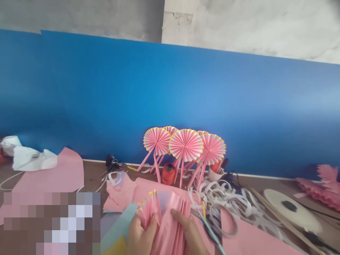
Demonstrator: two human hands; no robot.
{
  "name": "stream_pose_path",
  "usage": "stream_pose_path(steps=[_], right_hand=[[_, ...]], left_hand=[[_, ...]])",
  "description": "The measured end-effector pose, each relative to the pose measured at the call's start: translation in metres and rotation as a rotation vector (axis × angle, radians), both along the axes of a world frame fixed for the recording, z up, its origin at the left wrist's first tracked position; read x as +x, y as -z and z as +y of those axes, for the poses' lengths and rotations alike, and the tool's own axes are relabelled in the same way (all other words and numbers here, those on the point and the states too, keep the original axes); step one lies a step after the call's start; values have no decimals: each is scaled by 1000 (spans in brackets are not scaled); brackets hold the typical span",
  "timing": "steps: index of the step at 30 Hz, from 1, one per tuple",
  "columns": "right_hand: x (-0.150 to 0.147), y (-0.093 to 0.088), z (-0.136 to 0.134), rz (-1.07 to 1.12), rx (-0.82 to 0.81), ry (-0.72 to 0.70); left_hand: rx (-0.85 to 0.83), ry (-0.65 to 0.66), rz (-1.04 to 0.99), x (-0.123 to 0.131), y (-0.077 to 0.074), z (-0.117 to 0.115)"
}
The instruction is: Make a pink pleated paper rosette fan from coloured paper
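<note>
Between my two hands is a sheet of pink paper folded in narrow accordion pleats (170, 219), with a yellow and rainbow-coloured edge at its upper left. My left hand (142, 232) pinches the pleats on the left, thumb on top. On the right, my right hand (190, 230) grips the pleats with its thumb laid over them. Pink paper sheets (146, 186) lie beneath and beyond my hands. Scissors (209, 230) with light blue handles rest just right of my right hand. Several finished round pink paper fans (186, 145) stand behind, on pink strip legs.
A red-orange tape roll or container (168, 173) stands among the fan legs. White paper strips (233, 198) are heaped at the right, near a wooden stick (281, 216) and a cream oval device (292, 209). A blue panel (119, 95) bounds the back. White crumpled paper (34, 158) lies left.
</note>
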State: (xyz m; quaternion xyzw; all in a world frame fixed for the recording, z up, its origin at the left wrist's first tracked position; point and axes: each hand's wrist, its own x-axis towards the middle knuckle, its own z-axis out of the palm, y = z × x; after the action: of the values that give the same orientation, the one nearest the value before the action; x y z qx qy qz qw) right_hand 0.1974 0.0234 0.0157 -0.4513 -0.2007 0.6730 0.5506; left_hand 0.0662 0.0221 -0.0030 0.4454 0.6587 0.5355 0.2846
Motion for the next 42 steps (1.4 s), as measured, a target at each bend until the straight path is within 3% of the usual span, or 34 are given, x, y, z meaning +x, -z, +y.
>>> stream_pose_path(steps=[4,10,19,27,30,35,42], right_hand=[[0,-6,-3,0,43,-39],[-7,-15,-8,95,229,-273],[-10,-8,-12,146,290,-385],[-11,-6,-12,43,227,-269],[-9,-7,-14,57,207,-255],[-10,-8,-10,-17,236,-240],[-5,-16,-11,-124,212,-136]], left_hand=[[1,-28,22,-2,4,1],[5,-45,26,-1,0,2],[-80,11,-40,-11,-5,8],[-74,275,-214,-7,-5,8],[-115,279,-192,-3,-3,8],[-50,242,-232,2,-6,7],[-117,154,-234,-7,-11,9]])
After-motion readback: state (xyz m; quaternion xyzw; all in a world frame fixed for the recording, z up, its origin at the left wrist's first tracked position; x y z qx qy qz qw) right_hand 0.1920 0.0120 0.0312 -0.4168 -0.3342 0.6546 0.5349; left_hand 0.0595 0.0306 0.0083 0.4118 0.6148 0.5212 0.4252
